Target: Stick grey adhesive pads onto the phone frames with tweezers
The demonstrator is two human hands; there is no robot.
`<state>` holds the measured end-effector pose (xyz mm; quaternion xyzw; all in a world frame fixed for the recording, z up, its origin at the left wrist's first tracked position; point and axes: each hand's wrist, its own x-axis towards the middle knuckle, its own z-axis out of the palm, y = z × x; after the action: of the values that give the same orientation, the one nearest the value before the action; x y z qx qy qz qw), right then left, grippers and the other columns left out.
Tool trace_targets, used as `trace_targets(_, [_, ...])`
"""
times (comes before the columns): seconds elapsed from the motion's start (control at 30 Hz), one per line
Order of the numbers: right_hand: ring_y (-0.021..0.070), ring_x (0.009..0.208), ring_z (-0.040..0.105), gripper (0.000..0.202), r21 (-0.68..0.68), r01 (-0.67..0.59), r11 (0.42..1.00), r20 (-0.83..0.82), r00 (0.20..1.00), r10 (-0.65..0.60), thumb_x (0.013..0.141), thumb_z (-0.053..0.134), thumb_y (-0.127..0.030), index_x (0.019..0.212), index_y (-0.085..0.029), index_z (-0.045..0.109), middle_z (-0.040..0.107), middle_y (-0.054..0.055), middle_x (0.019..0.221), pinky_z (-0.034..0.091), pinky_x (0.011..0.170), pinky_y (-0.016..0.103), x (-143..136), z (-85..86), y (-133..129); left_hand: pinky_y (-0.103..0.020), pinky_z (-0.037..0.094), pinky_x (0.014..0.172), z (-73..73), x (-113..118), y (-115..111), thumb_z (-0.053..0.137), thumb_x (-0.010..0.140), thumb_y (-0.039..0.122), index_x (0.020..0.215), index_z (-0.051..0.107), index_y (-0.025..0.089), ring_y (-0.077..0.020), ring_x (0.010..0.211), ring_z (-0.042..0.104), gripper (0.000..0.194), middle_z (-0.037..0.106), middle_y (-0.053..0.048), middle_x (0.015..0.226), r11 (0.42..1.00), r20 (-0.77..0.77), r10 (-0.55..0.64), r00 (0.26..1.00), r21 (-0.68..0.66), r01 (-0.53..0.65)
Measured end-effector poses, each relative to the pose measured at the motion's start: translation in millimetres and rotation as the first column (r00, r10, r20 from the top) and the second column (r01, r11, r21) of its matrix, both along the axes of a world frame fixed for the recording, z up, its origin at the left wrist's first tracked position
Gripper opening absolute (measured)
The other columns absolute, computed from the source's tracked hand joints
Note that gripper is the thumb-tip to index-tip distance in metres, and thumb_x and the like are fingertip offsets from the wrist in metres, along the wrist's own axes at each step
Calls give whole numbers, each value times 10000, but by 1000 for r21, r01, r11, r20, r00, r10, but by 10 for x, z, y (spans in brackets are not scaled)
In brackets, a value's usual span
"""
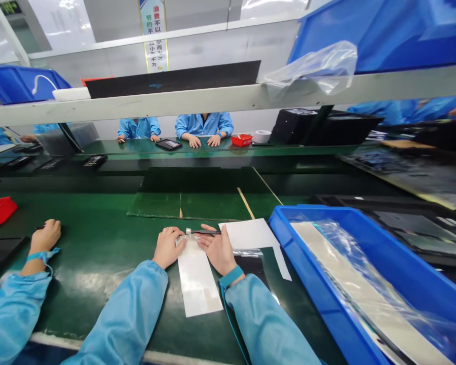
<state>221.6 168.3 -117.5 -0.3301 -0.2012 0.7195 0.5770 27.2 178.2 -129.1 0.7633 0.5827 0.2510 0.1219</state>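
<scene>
Through the head view I had the left hand (pixel 169 247) at the upper end of a white strip (pixel 199 289), its fingers curled and bunched, apparently to steady that end; whether it pinched the strip or only pressed on it, I couldn't tell. The right hand (pixel 219 252) was half open, palm turned inward, with a slim dark tool (pixel 205 232) lodged between thumb and fingers, probably so its tip stayed free beside a small pale piece (pixel 189 231). The strip lay flat on the green counter (pixel 99 299), between my forearms. To the right, a blue tray (pixel 289 215) held long pale strips (pixel 349 268), presumably for easy reach. On the far wall I could read 浪费 and 节约 on a banner (pixel 154 35); the blue mark on the black panel (pixel 197 77) was too small to make out.
</scene>
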Motion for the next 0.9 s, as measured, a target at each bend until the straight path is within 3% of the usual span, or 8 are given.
trace_targets(0.27, [203, 658, 688, 669, -9, -10, 1000, 3, 1000, 10, 1004, 250, -617, 1048, -129, 705, 753, 143, 786, 522, 719, 327, -2, 14, 1, -396, 404, 968, -11, -2, -4, 613, 886, 306, 1040, 697, 251, -233, 1146, 538, 184, 656, -38, 1159, 1000, 26, -2, 1000, 0, 2])
trace_targets(0.67, [199, 707, 685, 503, 1, -42, 999, -11, 999, 43, 978, 412, -514, 1050, -131, 730, 751, 139, 802, 529, 736, 320, 28, -65, 29, -391, 397, 984, 31, 18, -14, 625, 871, 290, 1027, 703, 258, -220, 1135, 539, 178, 661, -27, 1120, 1000, 54, -5, 999, -4, 5])
trace_targets(0.9, [130, 538, 509, 405, 26, -8, 1000, -67, 998, 9, 843, 625, -484, 947, -119, 767, 581, 25, 577, 454, 522, 230, 44, -102, 77, -402, 405, 995, 32, 18, 17, 625, 867, 319, 1044, 707, 260, -224, 1135, 539, 204, 663, -36, 1111, 1000, 65, -3, 998, -15, 4])
